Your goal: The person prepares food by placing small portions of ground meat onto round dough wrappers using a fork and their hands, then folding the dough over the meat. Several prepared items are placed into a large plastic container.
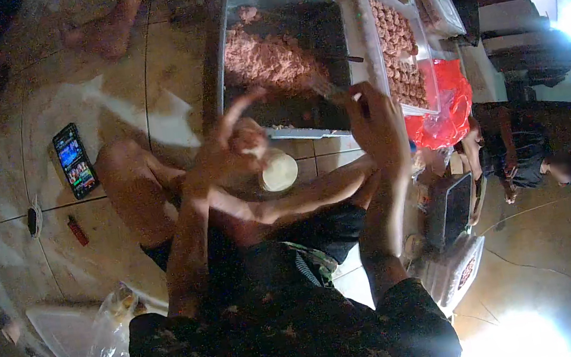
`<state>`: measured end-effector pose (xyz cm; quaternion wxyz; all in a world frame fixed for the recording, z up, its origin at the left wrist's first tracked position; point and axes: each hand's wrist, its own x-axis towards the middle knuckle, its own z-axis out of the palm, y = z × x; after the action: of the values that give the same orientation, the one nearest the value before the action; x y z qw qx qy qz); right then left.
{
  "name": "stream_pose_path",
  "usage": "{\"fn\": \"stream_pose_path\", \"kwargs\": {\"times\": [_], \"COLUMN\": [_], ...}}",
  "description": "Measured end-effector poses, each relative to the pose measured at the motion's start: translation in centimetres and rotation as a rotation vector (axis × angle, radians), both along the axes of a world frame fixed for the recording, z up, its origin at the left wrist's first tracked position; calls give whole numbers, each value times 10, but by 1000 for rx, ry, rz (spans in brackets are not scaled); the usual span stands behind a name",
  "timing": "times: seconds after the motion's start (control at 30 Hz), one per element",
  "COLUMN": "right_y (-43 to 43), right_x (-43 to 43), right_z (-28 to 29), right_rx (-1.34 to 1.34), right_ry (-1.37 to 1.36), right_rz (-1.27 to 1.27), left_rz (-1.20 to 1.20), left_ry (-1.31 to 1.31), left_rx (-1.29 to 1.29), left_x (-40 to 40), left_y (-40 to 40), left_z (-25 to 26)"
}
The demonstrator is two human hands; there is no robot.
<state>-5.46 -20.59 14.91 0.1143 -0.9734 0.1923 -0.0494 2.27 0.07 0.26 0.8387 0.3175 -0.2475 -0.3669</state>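
Note:
A dark rectangular tray (290,19) on the tiled floor holds a mound of pinkish ground mixture (268,57). Over its near right corner, my right hand (378,116) grips a fork (326,88), whose tines reach the edge of the mixture. Blurred at the tray's near left corner, my left hand (231,142) holds a small lump of the pinkish mixture (249,138) in its palm, fingers partly spread. A round pale yellowish lid or container (279,169) sits just below that hand, near my crossed legs. To the right, a clear plastic box (431,81) contains rows of small shaped pieces (398,47).
Red plastic bags (443,112) lie beside the box. A lit smartphone (75,160), a red lighter-like object (77,231) and a coiled cable (36,219) are on the floor at left. Another person (516,146) sits at right, near another dark tray (454,209). Someone's bare foot (101,37) is at upper left.

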Motion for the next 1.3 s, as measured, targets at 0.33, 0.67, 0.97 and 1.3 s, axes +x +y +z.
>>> {"fn": "stream_pose_path", "kwargs": {"times": [0.33,0.67,0.97,1.3], "right_y": [-42,27,59,90], "right_x": [59,-8,-30,-67], "right_z": [-132,30,42,-2], "right_rx": [-184,251,39,428], "right_ry": [305,85,194,-59], "right_rz": [16,221,344,18], "left_rz": [360,161,276,519], "left_ry": [-321,-382,-434,-82], "left_rx": [511,299,299,176], "left_x": [-4,-4,-10,-21], "left_y": [-1,26,21,10], "left_z": [14,37,24,69]}}
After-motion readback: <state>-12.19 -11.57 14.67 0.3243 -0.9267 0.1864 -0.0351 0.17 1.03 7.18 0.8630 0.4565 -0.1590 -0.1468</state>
